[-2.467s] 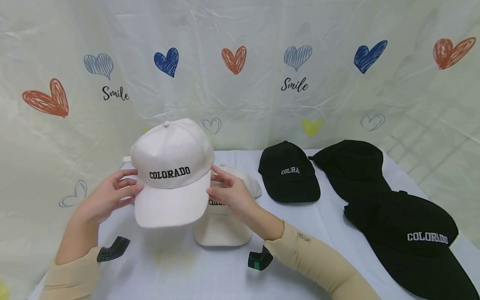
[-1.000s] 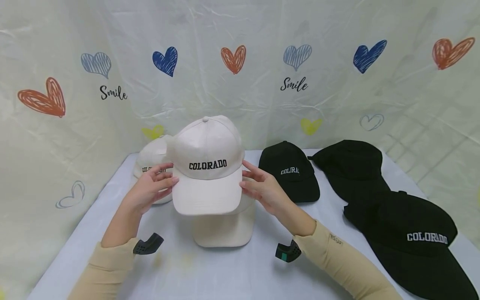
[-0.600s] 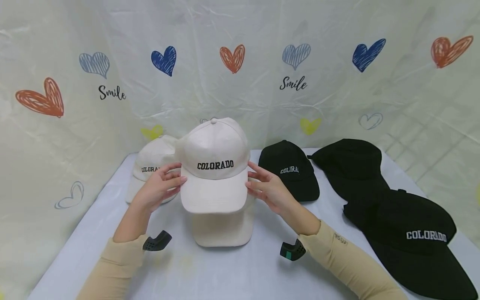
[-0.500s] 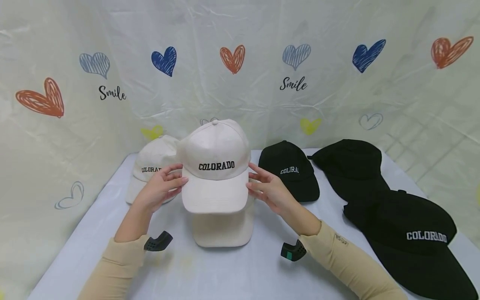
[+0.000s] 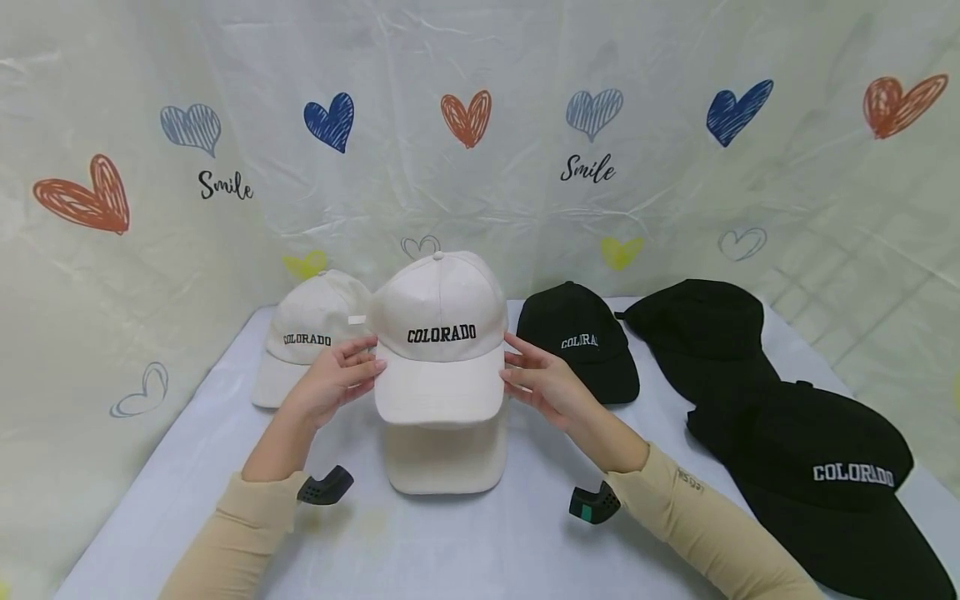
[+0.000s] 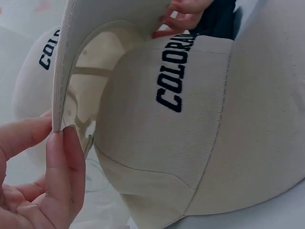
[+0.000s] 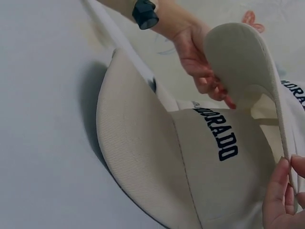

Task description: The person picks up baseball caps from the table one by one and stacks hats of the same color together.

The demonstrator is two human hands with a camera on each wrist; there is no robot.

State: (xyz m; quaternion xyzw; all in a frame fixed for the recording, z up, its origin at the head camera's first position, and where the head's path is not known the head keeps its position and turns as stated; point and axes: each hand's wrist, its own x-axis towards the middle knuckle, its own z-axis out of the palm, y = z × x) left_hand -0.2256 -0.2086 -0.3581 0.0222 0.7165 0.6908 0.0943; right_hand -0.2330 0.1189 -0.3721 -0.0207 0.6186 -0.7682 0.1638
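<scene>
In the head view a white baseball cap [image 5: 441,308] lettered COLORADO faces me, held up between both hands. My left hand [image 5: 333,379] pinches one side of its brim, and my right hand [image 5: 543,383] pinches the other. Below it a cream cap [image 5: 446,462] rests on the table with its brim showing; the held cap hides its crown. The left wrist view shows the fingers [image 6: 57,157] gripping the brim edge, with the lower cap's lettered crown [image 6: 157,119] partly inside the raised one. From the right wrist, the raised brim [image 7: 243,57] stands over the lower cap [image 7: 143,143].
Another white COLORADO cap [image 5: 303,329] sits at the back left. On the right lie three black caps: one at the back [image 5: 577,350], one farther right [image 5: 705,333] and a large near one [image 5: 832,483]. A printed curtain [image 5: 510,217] hangs behind the white table [image 5: 420,550].
Both hands have carried the white cap from the left to over the cream cap, then lowered it slightly. The cap at the back left has come into view.
</scene>
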